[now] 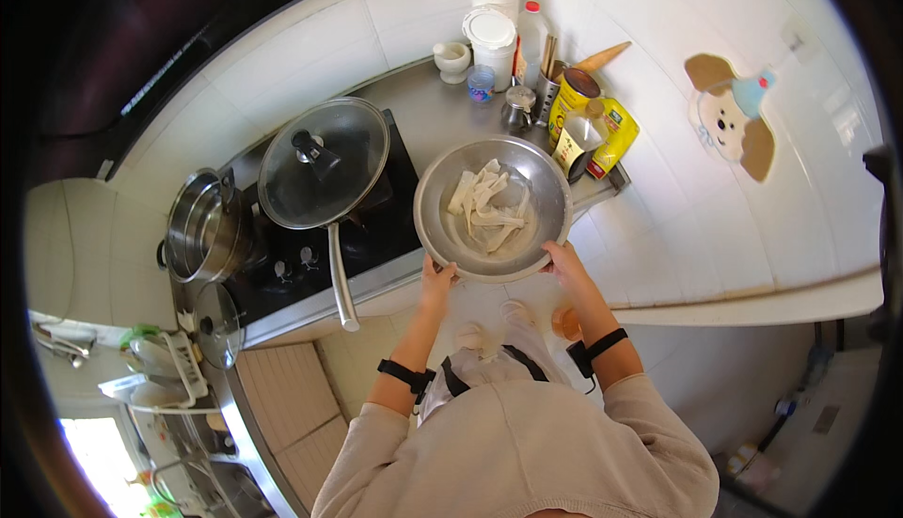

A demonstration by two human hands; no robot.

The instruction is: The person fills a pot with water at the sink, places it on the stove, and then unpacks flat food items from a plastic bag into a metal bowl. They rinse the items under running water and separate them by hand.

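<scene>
A wide stainless steel bowl (547,236) is held by its near rim between my two hands. Pale, cream-coloured strips of food (487,201) lie in a loose heap inside it; their exact kind is unclear. My left hand (439,280) grips the rim at the near left, and my right hand (561,264) grips it at the near right. The bowl's far part overlaps the steel counter (441,119) in the view. Whether it rests on the counter there, I cannot tell. Part of each hand's fingers is hidden under the bowl.
Left of the bowl, a lidded long-handled pan (321,186) and a steel pot (208,229) stand on a black cooktop (289,292). Behind it are a soy-sauce-like bottle (578,141), yellow packages (617,137), a small steel jar (520,105) and a mortar (452,63). A tiled wall (790,222) rises at right.
</scene>
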